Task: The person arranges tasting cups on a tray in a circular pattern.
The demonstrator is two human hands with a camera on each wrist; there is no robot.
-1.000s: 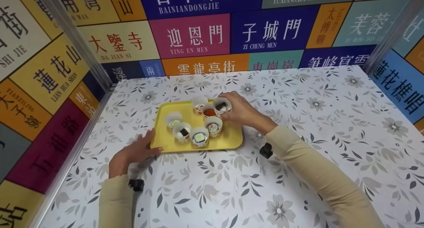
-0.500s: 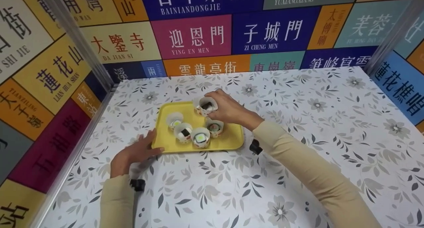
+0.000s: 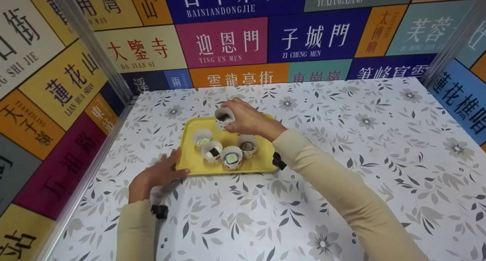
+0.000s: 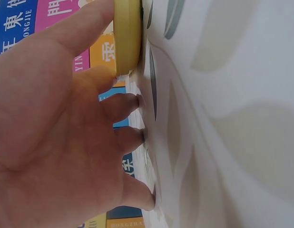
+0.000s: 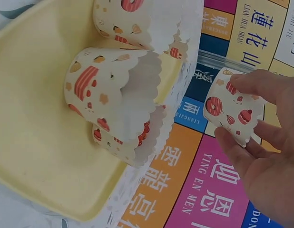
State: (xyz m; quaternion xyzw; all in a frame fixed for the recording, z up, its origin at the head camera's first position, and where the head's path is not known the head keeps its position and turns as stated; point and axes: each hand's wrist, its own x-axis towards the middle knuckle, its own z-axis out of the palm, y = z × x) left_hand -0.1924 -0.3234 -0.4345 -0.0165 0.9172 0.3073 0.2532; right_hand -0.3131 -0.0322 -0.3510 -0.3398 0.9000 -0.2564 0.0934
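Above the back of the yellow tray [image 3: 262, 163], my right hand [image 3: 248, 118] pinches a paper baking cup [image 3: 224, 120] by its side, its thumb opposite its fingers. Something dark and white sits inside it. In the right wrist view this cup [image 5: 232, 108], printed with red sweets, is held apart from the tray [image 5: 33, 104]. My left hand [image 3: 161, 173] rests at the tray's front left corner; its thumb and forefinger touch the yellow rim [image 4: 127, 40] and its other fingers spread down to the tabletop. Several more cups stand on the tray, including one with a black-banded white piece [image 3: 212, 152].
The right hand and held cup hide part of the tray's back in the head view. A cup with red contents [image 5: 144, 135] shows in the right wrist view. Flower-patterned cloth [image 3: 322, 200] covers the tabletop. Sign-printed walls [image 3: 228, 41] enclose the back and sides.
My right hand has carried the baking cup leftward across the back of the tray, past the cups there. The left hand keeps its place at the tray corner.
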